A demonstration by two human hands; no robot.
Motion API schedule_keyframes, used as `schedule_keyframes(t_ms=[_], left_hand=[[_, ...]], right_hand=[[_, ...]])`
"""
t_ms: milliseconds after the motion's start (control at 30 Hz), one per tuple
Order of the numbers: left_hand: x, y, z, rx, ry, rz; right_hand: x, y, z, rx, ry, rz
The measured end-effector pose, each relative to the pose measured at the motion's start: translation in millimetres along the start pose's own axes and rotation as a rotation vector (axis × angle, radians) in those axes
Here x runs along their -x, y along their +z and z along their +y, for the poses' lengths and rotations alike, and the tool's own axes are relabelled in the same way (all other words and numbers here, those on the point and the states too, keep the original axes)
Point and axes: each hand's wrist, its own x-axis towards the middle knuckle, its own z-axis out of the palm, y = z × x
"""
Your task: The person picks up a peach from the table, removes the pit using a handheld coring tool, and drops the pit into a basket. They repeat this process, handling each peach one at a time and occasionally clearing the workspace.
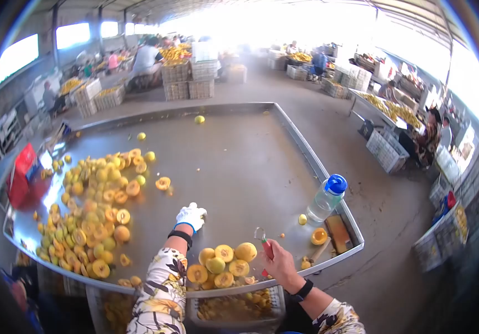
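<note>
On my left hand [192, 216] is a white glove with a blue cuff; it rests on the metal table [234, 161], its fingers curled, and whatever they may hold is hidden. My bare right hand [279, 261] grips a small tool [260, 234] with a red and green handle and a metal loop at its tip. Between and below the hands lies a group of halved and whole yellow fruits [224, 253], close to the table's near edge. A large heap of similar fruit [92, 211] covers the left part of the table.
A clear bottle [324, 201] with a blue lid stands by the right rim, near a brown block [339, 234]. Fruit-filled crates [239, 308] sit below the near edge. A red bag [23, 175] is at far left. Other people work at tables beyond.
</note>
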Motion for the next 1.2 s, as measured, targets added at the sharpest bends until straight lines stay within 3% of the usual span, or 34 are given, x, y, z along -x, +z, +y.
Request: schedule_keyframes(t_ms=[67,167,233,300,367,400,533,633,767,833,867,967,1033,1067,1167,1200], left_hand=[[18.4,-6.8,0.2,-0.056,0.065,-0.053],[36.5,12.0,-23.3,0.787,0.186,0.139],[91.9,-37.8,9.8,1.469,-0.178,-0.112],[131.3,-37.5,26.6,1.909,0.073,-0.123],[168.6,-43.4,43.7,2.112,0.032,-0.331],[187.1,-42.8,59.6,2.079,-0.033,-0.226],[234.2,-9.9,81.3,2.145,-0.162,-0.166],[260.6,13.4,99.4,2.272,-0.141,-0.006],[286.1,32.3,115.4,2.097,-0.182,0.016],[289.4,36.6,113.1,2.103,-0.184,-0.058],[289.9,34.9,108.3,2.104,-0.200,-0.100],[295.2,22.4,96.1,1.967,-0.278,-0.194],[293.0,21.0,89.1,1.882,-0.386,-0.262],[290.4,24.5,85.3,1.947,-0.318,-0.294],[286.9,36.9,87.8,1.968,-0.355,0.005],[286.1,40.2,88.8,1.866,-0.256,0.088]], right_hand=[[18.1,-3.8,-0.8,-0.017,0.049,-0.006],[39.1,-0.1,-3.9,-0.061,0.100,-0.015],[56.0,8.3,-6.0,-0.085,0.116,-0.076],[64.1,13.4,-10.7,-0.100,0.093,-0.156],[70.5,14.8,-27.2,-0.134,0.090,-0.169],[75.4,16.0,-35.0,-0.171,0.082,-0.156],[92.9,20.1,-53.5,-0.253,0.133,-0.193],[111.1,33.8,-44.5,-0.393,0.193,-0.218],[134.2,44.9,-49.5,-0.593,0.252,-0.192],[141.7,46.5,-52.0,-0.568,0.253,-0.152],[142.9,49.1,-48.0,-0.542,0.156,-0.111],[133.3,34.5,-47.0,-0.364,0.078,-0.352],[133.3,36.6,-51.2,-0.339,0.044,-0.337],[133.7,37.6,-53.9,-0.287,0.059,-0.309],[134.3,35.4,-58.6,-0.201,0.016,-0.246],[136.5,35.5,-53.8,-0.147,-0.014,-0.265]])
